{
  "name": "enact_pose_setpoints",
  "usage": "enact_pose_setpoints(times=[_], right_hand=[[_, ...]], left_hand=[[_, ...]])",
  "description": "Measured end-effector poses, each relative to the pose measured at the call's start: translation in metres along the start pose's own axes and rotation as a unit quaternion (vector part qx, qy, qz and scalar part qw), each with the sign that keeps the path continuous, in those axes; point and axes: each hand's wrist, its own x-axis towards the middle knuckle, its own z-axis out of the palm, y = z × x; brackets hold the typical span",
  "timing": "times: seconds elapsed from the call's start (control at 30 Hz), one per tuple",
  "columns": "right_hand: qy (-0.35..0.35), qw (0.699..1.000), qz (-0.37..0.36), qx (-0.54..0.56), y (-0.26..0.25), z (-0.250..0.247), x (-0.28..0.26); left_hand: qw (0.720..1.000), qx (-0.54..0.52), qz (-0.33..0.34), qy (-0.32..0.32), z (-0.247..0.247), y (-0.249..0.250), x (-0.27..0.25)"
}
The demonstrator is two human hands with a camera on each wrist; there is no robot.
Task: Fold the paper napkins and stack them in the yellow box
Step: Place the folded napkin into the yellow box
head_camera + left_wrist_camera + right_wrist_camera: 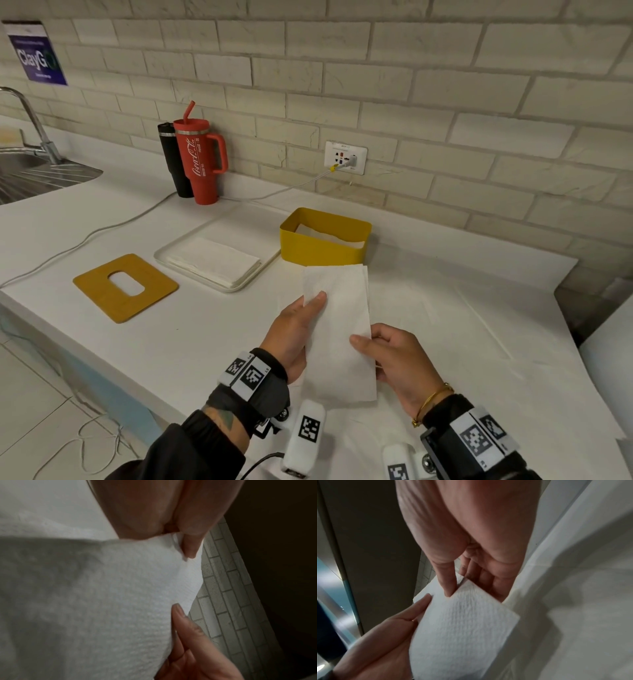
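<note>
White counter (191, 329) under a pale brick wall, both hands busy with one paper napkin.

Held up over the counter at the lower centre of the frame, the napkin (337, 329) is a long narrow strip, apparently folded once lengthwise, its far end just short of the yellow box (323, 248). At its left edge the left hand (294, 334) grips it, thumb on top and fingers beneath; the right hand (399, 365) pinches the right edge lower down. Some folded napkins already lie in the box, and a flat stack (215, 262) waits on the white tray (164, 255) left of it. I judge the sheet feather-light, limp and easy to tear or crumple, so it is best held by the edges or corners with a gentle pinch, then creased flat against the counter.
</note>
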Motion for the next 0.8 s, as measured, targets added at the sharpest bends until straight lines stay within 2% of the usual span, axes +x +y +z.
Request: enact_pose_setpoints(times=[0.27, 0.43, 0.57, 0.7, 0.8], right_hand=[[-0.017, 1.0, 0.011, -0.01, 0.006, 0.004, -0.001], [-0.001, 1.0, 0.003, -0.026, 0.005, 0.004, 0.0], [0.048, 0.994, -0.029, -0.099, -0.001, 0.003, 0.006], [-0.036, 0.998, -0.024, -0.036, -0.014, 0.013, 0.011], [-0.047, 0.999, -0.013, -0.014, -0.012, 0.023, 0.014]], left_hand=[[1.0, -0.001, 0.012, 0.009, -0.002, 0.002, -0.001], [1.0, 0.014, 0.014, 0.013, -0.006, 0.002, -0.002], [0.999, 0.038, 0.023, 0.017, -0.01, 0.003, -0.001], [0.997, 0.071, 0.034, 0.016, -0.01, 0.004, -0.003], [0.995, 0.09, 0.044, 0.029, -0.015, 0.008, -0.004]])
